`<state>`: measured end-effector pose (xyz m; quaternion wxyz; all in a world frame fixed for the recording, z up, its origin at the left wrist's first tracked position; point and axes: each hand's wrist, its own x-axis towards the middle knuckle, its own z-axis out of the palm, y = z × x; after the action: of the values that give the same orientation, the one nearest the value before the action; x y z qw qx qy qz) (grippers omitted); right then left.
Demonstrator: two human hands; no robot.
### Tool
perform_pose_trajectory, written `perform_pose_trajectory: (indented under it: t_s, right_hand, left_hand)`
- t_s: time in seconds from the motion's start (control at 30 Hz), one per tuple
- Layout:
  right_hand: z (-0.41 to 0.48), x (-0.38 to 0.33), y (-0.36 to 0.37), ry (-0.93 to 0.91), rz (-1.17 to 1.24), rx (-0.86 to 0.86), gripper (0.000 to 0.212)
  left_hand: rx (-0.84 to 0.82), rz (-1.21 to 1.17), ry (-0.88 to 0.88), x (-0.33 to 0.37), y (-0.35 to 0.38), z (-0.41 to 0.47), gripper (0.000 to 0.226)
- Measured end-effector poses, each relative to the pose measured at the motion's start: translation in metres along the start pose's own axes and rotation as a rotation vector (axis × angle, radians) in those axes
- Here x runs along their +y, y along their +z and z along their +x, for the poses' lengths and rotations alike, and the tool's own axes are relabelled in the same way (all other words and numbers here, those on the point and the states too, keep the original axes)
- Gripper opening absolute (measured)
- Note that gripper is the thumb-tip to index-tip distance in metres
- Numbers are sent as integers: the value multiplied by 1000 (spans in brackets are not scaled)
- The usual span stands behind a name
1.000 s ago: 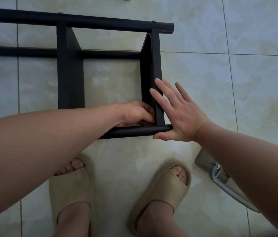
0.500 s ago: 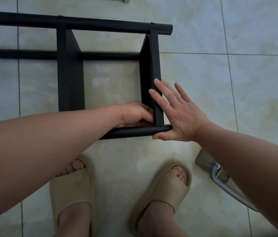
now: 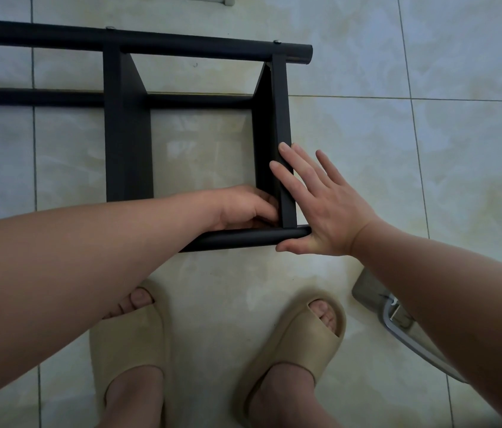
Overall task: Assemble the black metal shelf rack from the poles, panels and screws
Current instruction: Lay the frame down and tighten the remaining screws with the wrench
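**Steadying the rack's end corner**

The black shelf rack [image 3: 126,143] lies on its side on the tiled floor [image 3: 428,149], just ahead of our beige slippers [image 3: 129,341]. Our right hand [image 3: 327,211] is flat with its fingers straight. It rests against the outer edge of the end panel [image 3: 280,118], with the thumb at the tip of the near pole [image 3: 243,237]. Our left hand [image 3: 243,208] curls inside the corner where panel and pole meet, and we cannot tell whether it pinches anything. Two screw heads [image 3: 277,41] show on the far pole [image 3: 182,46].
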<state>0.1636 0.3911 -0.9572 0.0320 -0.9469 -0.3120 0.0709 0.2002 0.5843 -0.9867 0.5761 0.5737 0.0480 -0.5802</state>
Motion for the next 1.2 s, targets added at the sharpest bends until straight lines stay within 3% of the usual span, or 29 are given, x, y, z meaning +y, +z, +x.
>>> perform_pose_trajectory:
  t_s: [0.07, 0.17, 0.33, 0.43, 0.57, 0.63, 0.73, 0.87, 0.97, 1.2]
  right_hand:
    - [0, 0, 0, 1, 1, -1, 117]
    - [0, 0, -1, 2, 2, -2, 117]
    - [0, -1, -1, 1, 5, -4, 117]
    - [-1, 0, -1, 1, 2, -4, 117]
    - [-1, 0, 0, 0, -1, -3, 117]
    - [-1, 0, 0, 2, -1, -3, 117]
    - [-1, 0, -1, 3, -1, -4, 117]
    - [0, 0, 0, 4, 1, -5, 117]
    - [0, 0, 0, 4, 1, -5, 117]
    - [0, -1, 0, 3, 1, 4, 117]
  left_hand:
    - [-3, -33, -5, 0, 0, 0, 31]
    - [7, 8, 1, 1, 1, -2, 17]
    - [42, 111, -4, 1, 0, -2, 27]
    - [3, 57, -1, 0, -2, 0, 12]
    - [-18, -10, -5, 0, -1, 0, 23]
    - [-20, 22, 1, 1, 0, -2, 16]
    - [20, 98, -16, 2, 1, -3, 27]
    - [-6, 33, -2, 1, -1, -1, 12]
    - [-13, -28, 4, -1, -1, 1, 24]
    - [12, 76, 21, 0, 0, -1, 16]
